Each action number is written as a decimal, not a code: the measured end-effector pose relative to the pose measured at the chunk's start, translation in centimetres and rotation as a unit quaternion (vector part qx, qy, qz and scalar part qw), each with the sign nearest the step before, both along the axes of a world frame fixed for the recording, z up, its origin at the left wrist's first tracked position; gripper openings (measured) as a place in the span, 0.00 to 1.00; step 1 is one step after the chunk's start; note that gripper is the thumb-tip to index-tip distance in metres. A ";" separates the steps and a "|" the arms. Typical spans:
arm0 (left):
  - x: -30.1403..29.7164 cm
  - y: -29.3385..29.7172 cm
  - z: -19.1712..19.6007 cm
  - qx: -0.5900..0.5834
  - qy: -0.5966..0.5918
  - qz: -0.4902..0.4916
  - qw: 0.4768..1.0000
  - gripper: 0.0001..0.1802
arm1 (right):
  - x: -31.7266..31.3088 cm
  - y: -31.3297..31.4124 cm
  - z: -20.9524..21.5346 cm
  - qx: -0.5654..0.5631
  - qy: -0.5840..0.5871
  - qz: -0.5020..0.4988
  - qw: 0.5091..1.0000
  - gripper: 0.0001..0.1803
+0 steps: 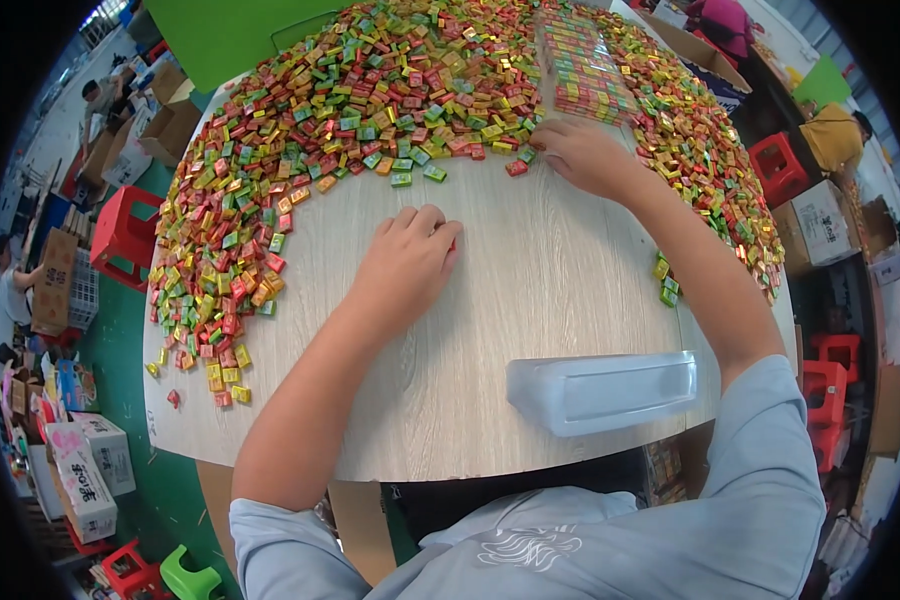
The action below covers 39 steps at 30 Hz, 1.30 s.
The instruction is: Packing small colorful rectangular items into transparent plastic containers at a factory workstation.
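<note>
Round wood-grain surface (530,300), seen from above. Heaped along far and left rim: pile of small wrapped candies (300,130), red, green, yellow, orange, thinning toward the left edge; a narrower band continues down the right rim. Clear tray of sorted candies (582,62) at far centre-right, packed in neat rows, set amid the pile. Left hand (408,262) on bare wood at centre, palm down, fingers curled under into a loose fist; grip closed, contents hidden, cannot tell whether anything held. Right hand (585,155) farther out, just below the tray, fingers bent at the pile's near edge, fingertips touching loose pieces; grip partly closed, hold on any single piece too small to make out. One red candy (516,168) just beside right fingertips, apart from the heap. White plastic container (602,390) near the front edge, lying on its side, well apart from both hands. Red stools (122,232) and cardboard boxes (82,478) on green floor around.
</note>
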State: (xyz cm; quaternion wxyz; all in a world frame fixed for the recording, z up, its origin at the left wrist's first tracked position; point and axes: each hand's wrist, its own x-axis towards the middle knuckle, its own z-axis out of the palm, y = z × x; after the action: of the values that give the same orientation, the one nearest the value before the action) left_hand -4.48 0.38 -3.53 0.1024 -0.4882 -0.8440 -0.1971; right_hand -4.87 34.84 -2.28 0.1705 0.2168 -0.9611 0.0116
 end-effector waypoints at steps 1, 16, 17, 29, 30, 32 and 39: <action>-0.1 0.0 0.0 0.001 0.002 -0.006 1.000 0.13 | 0.3 0.5 -0.1 0.005 -0.003 -0.004 1.000 0.15; -0.4 -0.8 0.3 -0.050 -0.007 -0.011 0.999 0.14 | 2.1 -3.4 -0.3 -0.095 -0.072 -0.125 0.985 0.12; -0.4 -0.8 0.4 -0.054 -0.010 -0.012 0.998 0.13 | 2.1 -3.8 -0.5 -0.122 -0.049 -0.127 0.983 0.12; -0.3 -1.0 0.6 -0.061 -0.015 -0.013 0.998 0.14 | 3.5 -3.9 0.2 -0.156 -0.087 -0.104 0.978 0.09; -0.3 -1.0 0.6 -0.062 -0.017 -0.014 0.998 0.14 | 4.1 -4.0 0.3 -0.167 -0.098 -0.109 0.975 0.09; -0.2 -1.0 0.7 -0.065 -0.016 -0.013 0.998 0.14 | 5.3 -4.3 0.4 -0.179 -0.127 -0.099 0.970 0.10; -0.3 -1.1 0.7 -0.048 -0.028 -0.023 0.998 0.15 | 8.2 -6.5 0.5 -0.285 -0.164 -0.098 0.939 0.19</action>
State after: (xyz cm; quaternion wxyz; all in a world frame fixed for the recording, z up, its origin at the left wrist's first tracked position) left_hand -4.82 -0.72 -2.81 0.0507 -0.5062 -0.8436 -0.1717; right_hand 3.34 28.33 -1.75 0.0653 0.0587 -0.9486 0.3041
